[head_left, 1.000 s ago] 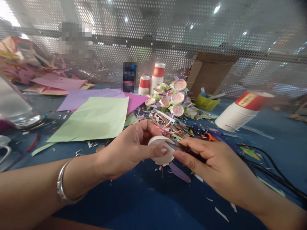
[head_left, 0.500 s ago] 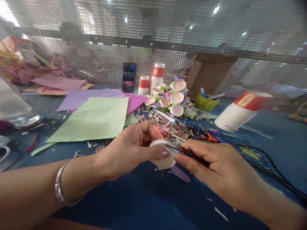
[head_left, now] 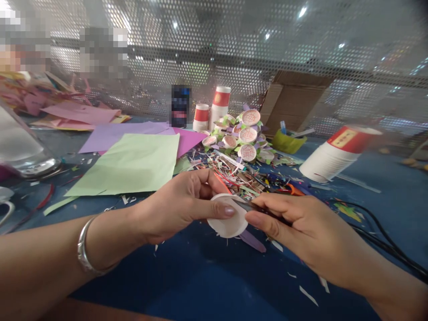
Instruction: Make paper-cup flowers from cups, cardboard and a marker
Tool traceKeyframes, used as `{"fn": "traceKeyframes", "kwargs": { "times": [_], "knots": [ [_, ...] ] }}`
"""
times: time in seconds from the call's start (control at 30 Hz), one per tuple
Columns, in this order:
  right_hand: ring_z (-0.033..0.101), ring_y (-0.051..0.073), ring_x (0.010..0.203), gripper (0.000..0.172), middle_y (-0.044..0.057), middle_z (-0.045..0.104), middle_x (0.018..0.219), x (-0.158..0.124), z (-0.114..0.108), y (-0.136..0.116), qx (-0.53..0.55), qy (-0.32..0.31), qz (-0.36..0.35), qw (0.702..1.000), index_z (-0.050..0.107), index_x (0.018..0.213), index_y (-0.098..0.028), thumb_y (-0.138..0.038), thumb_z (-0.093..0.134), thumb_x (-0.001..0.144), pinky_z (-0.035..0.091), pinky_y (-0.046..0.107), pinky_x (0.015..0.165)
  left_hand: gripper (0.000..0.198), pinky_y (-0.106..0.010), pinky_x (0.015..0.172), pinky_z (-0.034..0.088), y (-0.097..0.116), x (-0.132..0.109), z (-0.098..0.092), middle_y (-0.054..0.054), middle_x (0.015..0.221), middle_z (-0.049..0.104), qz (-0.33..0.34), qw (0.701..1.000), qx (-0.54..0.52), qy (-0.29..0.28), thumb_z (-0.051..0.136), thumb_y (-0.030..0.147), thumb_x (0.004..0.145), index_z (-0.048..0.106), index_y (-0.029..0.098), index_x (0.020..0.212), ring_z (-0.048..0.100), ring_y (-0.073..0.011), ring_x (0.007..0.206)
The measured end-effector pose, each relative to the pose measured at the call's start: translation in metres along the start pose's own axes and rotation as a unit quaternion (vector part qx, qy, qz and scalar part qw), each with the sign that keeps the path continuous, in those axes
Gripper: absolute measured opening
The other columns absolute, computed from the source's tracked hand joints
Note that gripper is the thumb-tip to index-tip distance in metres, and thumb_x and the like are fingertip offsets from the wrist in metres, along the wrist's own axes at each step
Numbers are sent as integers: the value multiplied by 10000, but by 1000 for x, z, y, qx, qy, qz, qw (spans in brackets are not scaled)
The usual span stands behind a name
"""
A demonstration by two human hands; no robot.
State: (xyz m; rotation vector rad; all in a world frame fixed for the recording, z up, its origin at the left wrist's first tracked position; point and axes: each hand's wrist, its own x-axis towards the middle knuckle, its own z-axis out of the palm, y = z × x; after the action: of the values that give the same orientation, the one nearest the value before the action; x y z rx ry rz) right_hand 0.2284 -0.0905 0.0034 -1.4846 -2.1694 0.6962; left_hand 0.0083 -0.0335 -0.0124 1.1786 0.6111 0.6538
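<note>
White paper makes up the small round disc with a shallow rim [head_left: 237, 226], pinched by the left hand [head_left: 177, 203], whose wrist wears a silver-coloured metal bangle [head_left: 82, 245]. That grip is closed on the disc: the thumb lies flat across the upper-left part of its face, with the fingers bent behind, so the rest juts beyond the thumbtip, its right edge facing the right hand [head_left: 299, 225]. Pressing broadly like this probably keeps the thin paper from bending while leaving the right rim uncovered. The right grip is closed too, around a dark, slender metal tool with a pointed blade [head_left: 245, 204], which slants over the disc's upper-right edge; whether it is a knife or scissors, I cannot tell. Holding it low near the blade likely gives fine control, and the right thumbtip sits just beside the disc's rim, though contact is unclear. The disc appears raised off the blue tabletop [head_left: 187, 285], perhaps so that both sides can be reached. Just below it lies a long purple paper strip with a rounded end [head_left: 253, 242]; beyond it spreads a heap of mixed, coloured paper scraps [head_left: 234, 177], and to its left a flat, pale green paper sheet [head_left: 130, 167], apart from the disc and likely out of the blade's way.
</note>
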Motion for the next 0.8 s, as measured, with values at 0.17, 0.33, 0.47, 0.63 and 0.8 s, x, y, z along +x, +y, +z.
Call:
{"fn": "traceKeyframes", "kwargs": {
  "times": [0.17, 0.33, 0.47, 0.63, 0.8],
  "knots": [
    [550, 155, 690, 421, 8, 626, 763, 2, 0, 5, 32, -26, 18, 999, 627, 804, -208, -575, 522, 983, 366, 274, 556, 374, -186, 590, 471, -2, 0, -1, 13, 730, 693, 9, 999, 31, 19, 882, 327, 743, 574, 148, 857, 627, -79, 644],
    [529, 155, 687, 403, 7, 597, 754, 2, 2, 6, 39, -26, 29, 998, 648, 862, -209, -569, 518, 989, 367, 273, 566, 311, -164, 541, 424, -1, 1, 1, 12, 730, 680, -15, 998, 31, 53, 822, 295, 799, 557, 155, 880, 608, -71, 622],
    [473, 133, 632, 425, -18, 521, 712, 2, 1, 4, 42, -19, 50, 998, 616, 865, -212, -597, 487, 992, 353, 259, 539, 233, -164, 554, 499, 3, -1, 3, 12, 768, 678, -36, 995, 26, 92, 747, 233, 864, 529, 157, 896, 635, -84, 666],
    [504, 143, 651, 362, -6, 579, 764, 1, -1, 1, 50, -19, 51, 997, 592, 873, -223, -555, 512, 994, 392, 253, 543, 203, -188, 574, 574, 6, -2, 7, -1, 820, 678, -31, 995, 8, 89, 734, 181, 863, 538, 147, 908, 665, -106, 738],
    [565, 162, 707, 341, 5, 630, 778, 0, -1, 1, 35, 2, 20, 999, 608, 857, -227, -517, 508, 1007, 432, 253, 576, 220, -166, 525, 572, 7, -2, 8, -4, 803, 680, -26, 997, -13, 75, 743, 127, 836, 548, 135, 939, 660, -99, 694]
  ]
}}
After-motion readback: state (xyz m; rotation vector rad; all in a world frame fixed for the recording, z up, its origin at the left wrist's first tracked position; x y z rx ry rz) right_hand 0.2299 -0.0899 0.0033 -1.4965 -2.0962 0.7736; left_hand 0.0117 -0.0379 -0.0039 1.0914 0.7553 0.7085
